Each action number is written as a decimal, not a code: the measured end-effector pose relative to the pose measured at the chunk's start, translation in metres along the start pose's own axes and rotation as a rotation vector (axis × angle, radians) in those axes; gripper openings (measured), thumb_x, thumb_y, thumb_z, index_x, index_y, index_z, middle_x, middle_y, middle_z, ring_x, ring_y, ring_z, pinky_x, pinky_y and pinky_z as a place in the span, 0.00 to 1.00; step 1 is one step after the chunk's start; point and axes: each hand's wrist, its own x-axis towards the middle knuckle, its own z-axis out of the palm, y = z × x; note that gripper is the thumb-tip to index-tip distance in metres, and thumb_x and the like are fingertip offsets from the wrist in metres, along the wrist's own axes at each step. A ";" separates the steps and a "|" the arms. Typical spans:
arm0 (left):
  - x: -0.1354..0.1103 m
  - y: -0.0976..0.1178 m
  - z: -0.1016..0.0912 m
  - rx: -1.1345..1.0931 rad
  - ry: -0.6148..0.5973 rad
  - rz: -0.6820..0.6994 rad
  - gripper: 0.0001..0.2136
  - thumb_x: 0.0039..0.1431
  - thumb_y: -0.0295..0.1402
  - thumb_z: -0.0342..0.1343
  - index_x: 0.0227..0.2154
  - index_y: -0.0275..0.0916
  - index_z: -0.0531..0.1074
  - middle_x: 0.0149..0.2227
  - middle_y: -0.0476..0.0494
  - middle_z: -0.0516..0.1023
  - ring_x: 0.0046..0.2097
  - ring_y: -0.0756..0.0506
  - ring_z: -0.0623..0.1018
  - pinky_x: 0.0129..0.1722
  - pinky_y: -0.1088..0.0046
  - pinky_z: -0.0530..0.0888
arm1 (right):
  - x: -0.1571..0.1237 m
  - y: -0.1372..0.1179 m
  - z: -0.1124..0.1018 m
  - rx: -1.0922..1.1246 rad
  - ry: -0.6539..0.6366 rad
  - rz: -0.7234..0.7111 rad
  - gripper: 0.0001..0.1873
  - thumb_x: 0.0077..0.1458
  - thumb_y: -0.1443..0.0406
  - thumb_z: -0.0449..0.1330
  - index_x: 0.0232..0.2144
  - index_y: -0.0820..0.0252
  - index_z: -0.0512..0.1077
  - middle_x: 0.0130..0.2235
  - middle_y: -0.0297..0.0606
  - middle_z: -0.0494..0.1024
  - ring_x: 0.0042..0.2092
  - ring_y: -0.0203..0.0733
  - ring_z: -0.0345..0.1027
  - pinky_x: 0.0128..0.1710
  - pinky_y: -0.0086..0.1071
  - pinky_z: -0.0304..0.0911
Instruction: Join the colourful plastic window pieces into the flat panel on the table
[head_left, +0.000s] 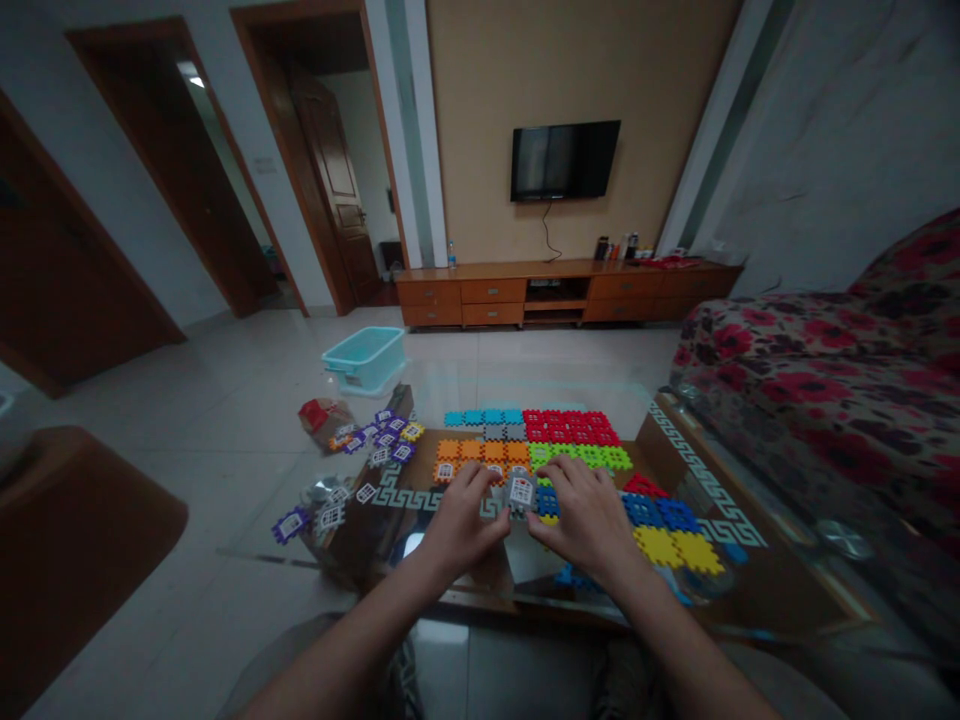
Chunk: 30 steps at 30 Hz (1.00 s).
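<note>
Grey plastic interlocking tile sits on the glass worktop, just beside the joined orange plastic tiles, pinched between curled fingers of left hand and right hand.

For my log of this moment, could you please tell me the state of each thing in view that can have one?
Left hand: fingers hold the grey tile.
Right hand: fingers hold the same tile.
Coloured tiles: joined flat.
Purple tiles: loose, scattered.
Television: off.
Door: open.
Drawers: shut.
Teal bin: upright.
</note>
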 end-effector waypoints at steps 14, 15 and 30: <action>-0.001 -0.009 0.004 -0.049 0.011 -0.019 0.10 0.56 0.29 0.59 0.41 0.41 0.77 0.37 0.43 0.75 0.39 0.43 0.74 0.42 0.65 0.70 | -0.002 -0.001 0.006 0.071 0.036 0.047 0.18 0.48 0.60 0.64 0.42 0.56 0.71 0.46 0.44 0.75 0.47 0.55 0.69 0.45 0.46 0.59; -0.001 -0.009 0.004 -0.050 0.016 -0.016 0.10 0.56 0.29 0.59 0.41 0.41 0.77 0.37 0.43 0.75 0.39 0.43 0.74 0.42 0.65 0.70 | -0.002 -0.001 0.006 0.073 0.039 0.048 0.18 0.48 0.60 0.64 0.42 0.56 0.71 0.46 0.44 0.75 0.47 0.55 0.69 0.45 0.46 0.59; 0.004 -0.008 -0.006 -0.062 -0.073 0.025 0.07 0.54 0.29 0.60 0.37 0.41 0.75 0.37 0.44 0.74 0.40 0.43 0.73 0.41 0.67 0.67 | -0.003 -0.001 0.004 0.099 0.031 0.012 0.18 0.48 0.61 0.63 0.43 0.56 0.69 0.44 0.43 0.75 0.46 0.54 0.69 0.44 0.44 0.60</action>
